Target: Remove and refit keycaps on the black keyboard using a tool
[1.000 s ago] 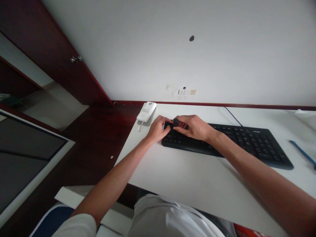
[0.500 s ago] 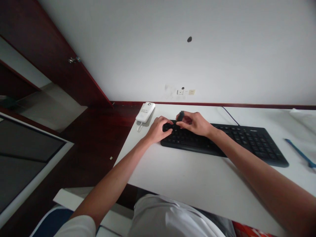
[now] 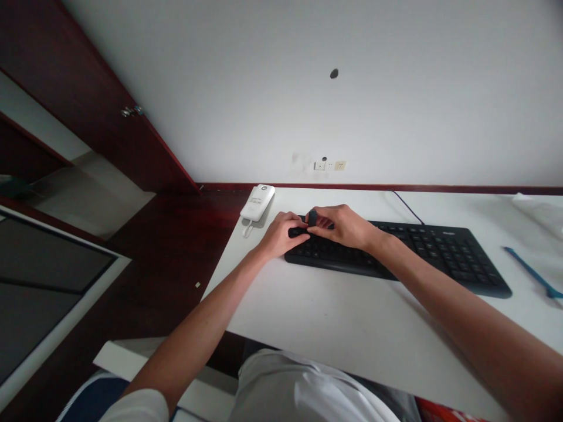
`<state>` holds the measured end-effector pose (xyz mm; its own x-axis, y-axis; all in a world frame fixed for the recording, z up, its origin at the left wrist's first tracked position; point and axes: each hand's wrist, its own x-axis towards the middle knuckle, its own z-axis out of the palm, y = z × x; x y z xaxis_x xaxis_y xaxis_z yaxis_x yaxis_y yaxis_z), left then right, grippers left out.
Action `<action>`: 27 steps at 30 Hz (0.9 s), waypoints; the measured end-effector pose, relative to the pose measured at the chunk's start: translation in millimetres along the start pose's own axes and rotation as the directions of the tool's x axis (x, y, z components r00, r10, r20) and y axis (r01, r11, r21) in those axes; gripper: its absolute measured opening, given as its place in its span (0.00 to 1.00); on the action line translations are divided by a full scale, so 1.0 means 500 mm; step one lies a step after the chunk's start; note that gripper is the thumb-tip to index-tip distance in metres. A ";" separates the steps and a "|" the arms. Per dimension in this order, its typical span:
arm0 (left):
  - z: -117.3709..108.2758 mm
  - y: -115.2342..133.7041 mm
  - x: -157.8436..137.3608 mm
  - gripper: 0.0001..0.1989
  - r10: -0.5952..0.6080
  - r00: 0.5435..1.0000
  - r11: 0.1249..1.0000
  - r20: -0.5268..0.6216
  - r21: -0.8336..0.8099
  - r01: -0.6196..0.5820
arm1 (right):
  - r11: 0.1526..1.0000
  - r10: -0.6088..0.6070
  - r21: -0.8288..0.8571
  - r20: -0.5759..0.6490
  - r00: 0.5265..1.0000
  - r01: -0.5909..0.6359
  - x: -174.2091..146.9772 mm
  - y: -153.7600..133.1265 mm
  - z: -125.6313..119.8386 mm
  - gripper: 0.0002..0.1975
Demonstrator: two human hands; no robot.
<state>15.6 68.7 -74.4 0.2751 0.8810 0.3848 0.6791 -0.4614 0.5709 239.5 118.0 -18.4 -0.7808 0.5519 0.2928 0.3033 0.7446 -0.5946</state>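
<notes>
A black keyboard (image 3: pixel 422 255) lies across the white desk (image 3: pixel 334 316). My left hand (image 3: pixel 279 235) sits at the keyboard's far-left end, thumb and fingers closed on its upper left corner. My right hand (image 3: pixel 345 225) hovers just over the left rows of keys and pinches a small black keycap (image 3: pixel 312 217) between its fingertips. The two hands nearly touch. My fingers hide the keys under them.
A white power bank (image 3: pixel 257 202) with a short cord lies at the desk's back-left corner. A blue tool (image 3: pixel 530 271) lies right of the keyboard. The keyboard's cable (image 3: pixel 407 204) runs to the wall. Dark wooden cabinet and floor lie to the left.
My right hand lifted the small black keycap off the keys, then lowered it again towards my left hand. The left hand stayed at the keyboard's left end.
</notes>
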 end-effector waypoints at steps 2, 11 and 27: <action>-0.001 0.000 0.000 0.08 0.005 1.000 1.000 -0.001 0.003 -0.005 | 1.000 -0.004 -0.009 0.010 1.000 0.005 -0.001 -0.001 0.000 0.06; 0.004 0.002 -0.004 0.08 0.029 0.999 0.998 -0.023 0.060 -0.027 | 0.999 0.037 0.011 -0.045 0.998 -0.036 -0.003 0.013 0.013 0.09; 0.000 0.004 -0.004 0.08 0.022 1.000 0.998 0.005 0.067 -0.022 | 1.000 -0.029 0.003 -0.097 0.995 0.029 -0.013 0.012 0.031 0.09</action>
<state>16.6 66.1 -73.9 0.2930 0.8713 0.3937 0.7168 -0.4727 0.5126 238.1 113.4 -35.4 -0.7324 0.5642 0.3813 0.2787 0.7592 -0.5882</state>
